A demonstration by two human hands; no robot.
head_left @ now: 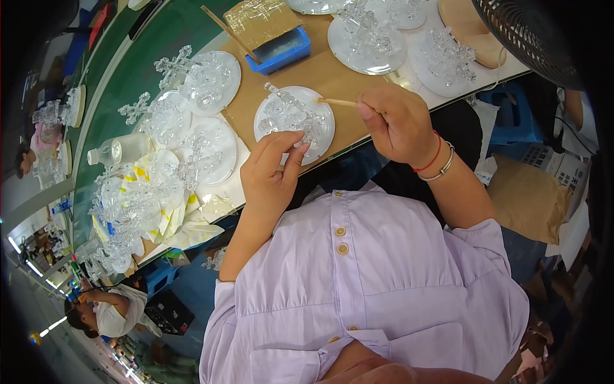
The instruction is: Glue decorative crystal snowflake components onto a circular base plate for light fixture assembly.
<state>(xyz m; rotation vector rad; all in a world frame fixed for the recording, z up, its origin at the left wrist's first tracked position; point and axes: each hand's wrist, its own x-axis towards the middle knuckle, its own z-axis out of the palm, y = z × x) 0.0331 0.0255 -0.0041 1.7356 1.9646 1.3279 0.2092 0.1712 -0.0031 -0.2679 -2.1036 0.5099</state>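
Directly before me a round white plate (265, 126) carries a clear plastic ornament (291, 115) with knobbly, branching parts. At its near edge my left hand (272, 168) is closed, thumb and forefinger pinching the lower part of the ornament. My right hand (400, 121) grips a thin wooden stick (339, 102), raised to the right of the plate. The stick's tip points left and hangs over the plate's right side, close to the ornament. Whether the tip touches the ornament, I cannot tell.
Behind the plate stands a blue box (284, 51) with a tan, tape-covered flap (262, 22) and a leaning stick. More plates of clear pieces (214, 77) lie left and back right (368, 38). A clear bottle (121, 149) lies left; a fan (531, 38) is far right.
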